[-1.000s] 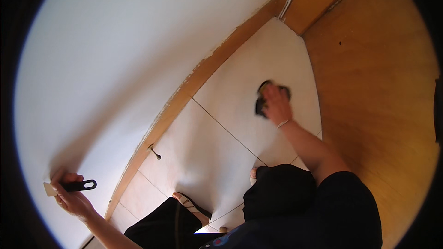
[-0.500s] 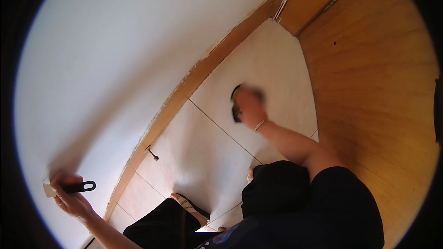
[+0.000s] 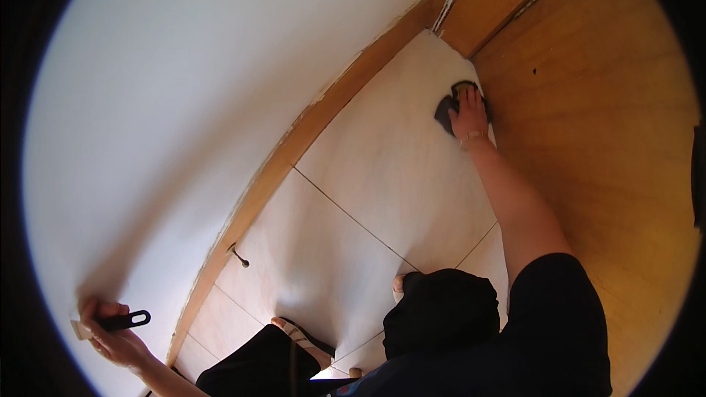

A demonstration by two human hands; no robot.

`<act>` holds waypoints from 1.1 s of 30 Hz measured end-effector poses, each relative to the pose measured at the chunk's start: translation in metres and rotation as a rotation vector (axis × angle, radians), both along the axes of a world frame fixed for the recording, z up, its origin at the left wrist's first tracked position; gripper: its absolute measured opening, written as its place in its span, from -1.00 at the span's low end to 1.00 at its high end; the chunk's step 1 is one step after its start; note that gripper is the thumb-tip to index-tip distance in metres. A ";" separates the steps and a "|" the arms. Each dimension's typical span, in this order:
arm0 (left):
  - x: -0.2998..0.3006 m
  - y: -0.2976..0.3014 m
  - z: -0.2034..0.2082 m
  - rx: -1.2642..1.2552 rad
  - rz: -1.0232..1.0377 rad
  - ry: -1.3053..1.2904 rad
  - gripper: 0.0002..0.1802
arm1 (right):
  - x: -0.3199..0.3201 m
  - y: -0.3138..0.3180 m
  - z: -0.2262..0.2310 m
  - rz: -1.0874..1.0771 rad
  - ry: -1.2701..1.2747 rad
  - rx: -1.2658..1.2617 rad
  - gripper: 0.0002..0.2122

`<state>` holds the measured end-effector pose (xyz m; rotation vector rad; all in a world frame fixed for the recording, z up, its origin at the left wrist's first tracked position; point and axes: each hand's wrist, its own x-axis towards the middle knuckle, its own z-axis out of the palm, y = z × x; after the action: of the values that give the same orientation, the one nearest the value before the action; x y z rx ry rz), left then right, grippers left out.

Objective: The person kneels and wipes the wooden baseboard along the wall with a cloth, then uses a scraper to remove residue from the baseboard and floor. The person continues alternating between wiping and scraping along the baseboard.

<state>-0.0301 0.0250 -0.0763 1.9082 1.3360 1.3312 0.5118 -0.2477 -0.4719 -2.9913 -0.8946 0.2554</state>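
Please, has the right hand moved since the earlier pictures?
Yes: the right hand has moved forward and to the right, closer to the wooden door than in both earlier pictures.

Sm. metal doorstop [image 3: 240, 256] on wd. skirting [image 3: 312, 129] at L, brown wd. door [image 3: 588, 176] w/ hinge [image 3: 529, 4] at R.

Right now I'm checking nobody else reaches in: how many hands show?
2: the left hand holds a black-handled tool by the wall; the right hand is on a dark object on the floor near the wooden door.

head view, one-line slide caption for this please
Right hand on a dark object over pale floor tiles, left hand holding a black-handled scraper.
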 end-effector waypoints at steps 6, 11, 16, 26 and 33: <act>0.000 -0.001 -0.001 0.029 -0.004 0.032 -0.62 | 0.008 0.082 0.003 0.340 0.002 0.282 -0.45; 0.000 0.002 -0.003 0.041 -0.014 -0.005 -0.64 | -0.116 0.104 -0.004 0.758 0.036 0.424 -0.47; -0.009 0.007 0.000 -0.023 -0.086 -0.030 -0.64 | -0.173 0.073 0.018 1.069 0.213 0.381 -0.45; 0.001 0.003 -0.001 -0.023 -0.052 -0.010 -0.67 | -0.005 -0.002 0.021 0.064 0.017 0.005 -0.32; -0.001 0.003 -0.002 0.042 -0.111 0.085 -0.66 | -0.123 -0.078 0.039 -0.191 -0.006 0.092 -0.49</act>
<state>-0.0312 0.0283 -0.0788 2.0570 1.2312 1.2462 0.3887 -0.3258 -0.4326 -2.9652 -0.5969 0.1963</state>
